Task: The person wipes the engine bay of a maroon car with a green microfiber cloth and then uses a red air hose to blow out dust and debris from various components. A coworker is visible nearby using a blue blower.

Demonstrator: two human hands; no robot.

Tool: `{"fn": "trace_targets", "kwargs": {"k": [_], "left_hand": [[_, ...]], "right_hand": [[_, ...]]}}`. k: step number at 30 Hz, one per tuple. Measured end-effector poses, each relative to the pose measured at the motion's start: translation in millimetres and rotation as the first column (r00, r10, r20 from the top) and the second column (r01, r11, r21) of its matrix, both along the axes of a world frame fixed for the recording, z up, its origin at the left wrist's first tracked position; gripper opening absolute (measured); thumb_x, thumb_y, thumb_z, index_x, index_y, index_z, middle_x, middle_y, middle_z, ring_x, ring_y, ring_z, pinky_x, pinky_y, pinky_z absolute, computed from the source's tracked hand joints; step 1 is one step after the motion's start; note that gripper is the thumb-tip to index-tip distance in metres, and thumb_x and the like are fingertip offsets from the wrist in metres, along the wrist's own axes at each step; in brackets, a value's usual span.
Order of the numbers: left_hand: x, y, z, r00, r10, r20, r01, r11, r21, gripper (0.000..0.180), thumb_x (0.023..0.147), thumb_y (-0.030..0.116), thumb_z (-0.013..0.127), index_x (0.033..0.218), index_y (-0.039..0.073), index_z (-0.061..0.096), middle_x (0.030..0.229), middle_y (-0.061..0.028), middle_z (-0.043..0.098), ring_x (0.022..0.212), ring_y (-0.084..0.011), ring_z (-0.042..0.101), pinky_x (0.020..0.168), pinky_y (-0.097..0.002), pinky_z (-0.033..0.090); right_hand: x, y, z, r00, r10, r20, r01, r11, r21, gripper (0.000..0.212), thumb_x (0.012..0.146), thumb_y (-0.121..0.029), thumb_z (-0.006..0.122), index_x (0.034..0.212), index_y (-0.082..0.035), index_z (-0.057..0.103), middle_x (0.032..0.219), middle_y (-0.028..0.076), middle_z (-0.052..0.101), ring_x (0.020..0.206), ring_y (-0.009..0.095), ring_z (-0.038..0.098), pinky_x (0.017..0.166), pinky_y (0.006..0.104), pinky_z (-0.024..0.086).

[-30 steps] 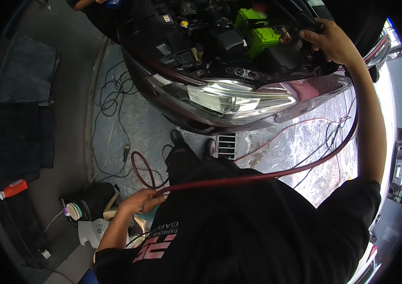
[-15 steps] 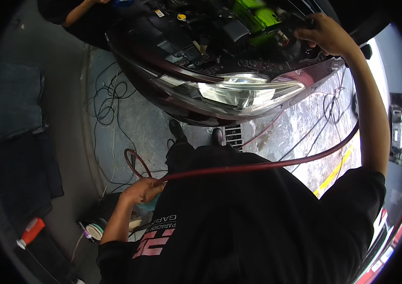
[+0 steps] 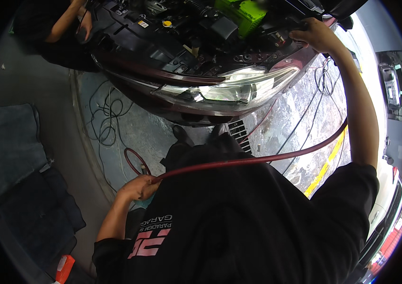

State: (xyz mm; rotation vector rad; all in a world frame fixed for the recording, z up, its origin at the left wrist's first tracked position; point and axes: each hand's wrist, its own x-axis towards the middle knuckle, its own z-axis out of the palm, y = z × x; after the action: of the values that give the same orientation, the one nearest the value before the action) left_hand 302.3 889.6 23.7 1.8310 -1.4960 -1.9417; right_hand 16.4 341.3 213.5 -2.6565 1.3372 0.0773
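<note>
My left hand [image 3: 139,188] is closed round a red hose [image 3: 239,162] at the lower left. From there the hose runs across in front of my body and passes behind my right forearm. A small loop of it hangs past my left hand. Over the engine bay [image 3: 182,35] of a dark red car, my right hand [image 3: 318,35] grips a black air gun [image 3: 296,23], whose outline blends into the dark parts. Close to it sits a bright green battery [image 3: 246,18]. Below is the lit headlight [image 3: 239,90].
A co-worker's hand [image 3: 85,24] is at the car's far left side. Thin cables [image 3: 111,113] lie coiled on the floor, near a drain grate [image 3: 239,135]. Dark mats [image 3: 14,142] and an orange bottle [image 3: 63,267] lie at the left. Another car [image 3: 383,199] stands at the right.
The view has shifted, so the car sits further left and higher. My right hand has moved slightly left with the air gun. More of the co-worker's arms shows.
</note>
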Motion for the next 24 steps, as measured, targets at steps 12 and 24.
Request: {"fn": "trace_targets", "kwargs": {"k": [12,24], "left_hand": [[-40,-12,7,0.986,0.165,-0.011,-0.165,0.98,-0.109,0.032,0.096,0.03,0.057,0.091,-0.002,0.062,0.071,-0.018,0.062,0.064,-0.0299,0.06,0.064,-0.0407,0.048],[-108,-49,21,0.964,0.252,0.087,-0.249,0.967,-0.045,0.033,0.098,0.031,0.056,0.102,0.0,0.068,0.079,-0.017,0.069,0.071,-0.023,0.066,0.066,-0.0363,0.05]], "right_hand": [[12,-41,-5,0.996,-0.053,-0.072,0.061,0.991,0.121,0.039,0.085,-0.032,0.074,0.106,0.0,0.066,0.068,0.011,0.066,0.047,0.02,0.063,0.044,0.0334,0.051],[1,-99,-19,0.999,0.03,-0.035,-0.022,0.978,0.209,0.037,0.085,-0.029,0.074,0.106,0.0,0.066,0.066,0.009,0.063,0.044,0.019,0.059,0.042,0.0329,0.047]]}}
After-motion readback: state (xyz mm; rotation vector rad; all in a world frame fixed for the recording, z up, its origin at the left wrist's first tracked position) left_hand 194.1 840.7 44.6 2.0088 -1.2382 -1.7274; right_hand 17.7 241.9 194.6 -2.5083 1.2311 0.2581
